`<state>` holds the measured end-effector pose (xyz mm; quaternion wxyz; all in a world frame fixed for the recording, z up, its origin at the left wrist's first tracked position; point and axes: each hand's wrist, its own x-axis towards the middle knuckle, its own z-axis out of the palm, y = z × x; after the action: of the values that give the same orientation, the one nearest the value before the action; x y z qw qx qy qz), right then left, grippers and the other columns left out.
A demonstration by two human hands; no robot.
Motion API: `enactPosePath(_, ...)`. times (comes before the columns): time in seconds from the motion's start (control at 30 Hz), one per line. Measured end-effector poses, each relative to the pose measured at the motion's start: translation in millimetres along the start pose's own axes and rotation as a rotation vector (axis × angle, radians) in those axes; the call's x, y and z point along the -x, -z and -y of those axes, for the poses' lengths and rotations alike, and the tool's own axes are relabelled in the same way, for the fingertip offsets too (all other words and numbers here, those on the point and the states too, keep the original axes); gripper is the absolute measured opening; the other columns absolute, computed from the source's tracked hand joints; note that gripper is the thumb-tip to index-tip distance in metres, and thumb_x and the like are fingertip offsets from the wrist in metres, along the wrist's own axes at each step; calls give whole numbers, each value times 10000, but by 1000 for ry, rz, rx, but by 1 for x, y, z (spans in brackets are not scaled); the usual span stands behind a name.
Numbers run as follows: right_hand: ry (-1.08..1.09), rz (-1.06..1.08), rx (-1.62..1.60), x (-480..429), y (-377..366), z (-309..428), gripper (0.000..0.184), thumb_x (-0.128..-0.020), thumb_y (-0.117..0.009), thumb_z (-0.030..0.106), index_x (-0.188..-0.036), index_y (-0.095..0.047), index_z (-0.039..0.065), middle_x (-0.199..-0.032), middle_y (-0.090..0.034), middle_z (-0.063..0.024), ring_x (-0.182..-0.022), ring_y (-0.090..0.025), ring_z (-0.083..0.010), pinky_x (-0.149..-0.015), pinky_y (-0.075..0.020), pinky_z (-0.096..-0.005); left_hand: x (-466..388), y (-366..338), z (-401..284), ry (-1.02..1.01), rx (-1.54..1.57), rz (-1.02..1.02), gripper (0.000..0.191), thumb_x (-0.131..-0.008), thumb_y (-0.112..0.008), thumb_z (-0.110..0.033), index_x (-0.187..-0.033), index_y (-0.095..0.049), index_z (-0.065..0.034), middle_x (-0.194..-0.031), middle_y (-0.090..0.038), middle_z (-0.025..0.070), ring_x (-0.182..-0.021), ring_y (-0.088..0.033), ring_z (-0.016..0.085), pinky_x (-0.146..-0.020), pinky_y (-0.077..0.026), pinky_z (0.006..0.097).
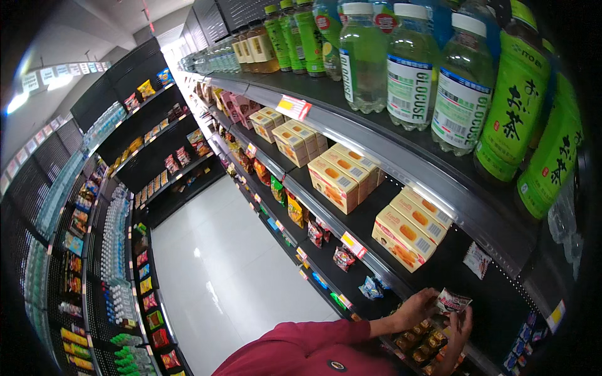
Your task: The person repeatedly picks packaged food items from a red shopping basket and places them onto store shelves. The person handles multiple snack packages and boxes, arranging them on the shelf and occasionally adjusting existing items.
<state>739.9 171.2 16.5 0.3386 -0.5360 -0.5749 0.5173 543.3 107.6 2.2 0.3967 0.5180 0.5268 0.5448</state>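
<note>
Both hands are at the lower right, in front of a black store shelf. My left hand [416, 308] holds the left edge of a small white and dark snack packet [452, 302] with red lettering. My right hand [458, 329] has its fingers on the packet's lower right side. Behind them, a similar small packet [477, 260] lies on the same shelf. Left of that, yellow biscuit boxes [404, 237] stand in a row. Brown and gold packaged items [416, 340] sit on the level below my hands.
Overhead juts the upper shelf's edge [423, 188], bearing clear drink bottles [409, 89] and green tea bottles [512, 103]. Price tags [353, 244] line the shelf fronts. A pale tiled floor [225, 263] runs along the aisle, with stocked shelves [84, 263] opposite and at its end.
</note>
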Motion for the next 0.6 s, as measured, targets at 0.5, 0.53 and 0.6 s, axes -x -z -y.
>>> enactPosePath(0.5, 120, -77, 54, -18, 37, -30, 469, -996, -692, 265, -1368, -569, 7, -1140, -680, -140, -1022, -636, -221, -908, -524, -410, -22, -36, 0, -95, -59, -97, 351, -943, -652, -21, -1265, -515, -2, -1120, -644, 180, -1020, -660, 349, -847, -540, 418)
enactPosePath(0.53, 121, -81, 57, -19, 41, -36, 475, -997, -692, 269, -1372, -568, 4, -1133, -683, -138, -1024, -638, -220, -909, -525, -414, -23, -36, -3, -70, -94, -66, 340, -953, -651, -39, -1269, -533, 1, -1095, -649, 174, -1001, -664, 347, -860, -548, 413)
enactPosePath(0.6, 122, -115, 41, -24, 52, -56, 490, -996, -695, 276, -1381, -562, 3, -1123, -686, -134, -1033, -640, -218, -910, -528, -420, -26, -42, 2, -75, -125, 7, 323, -950, -658, -58, -1252, -554, -8, -1109, -643, 171, -1018, -654, 348, -881, -547, 409)
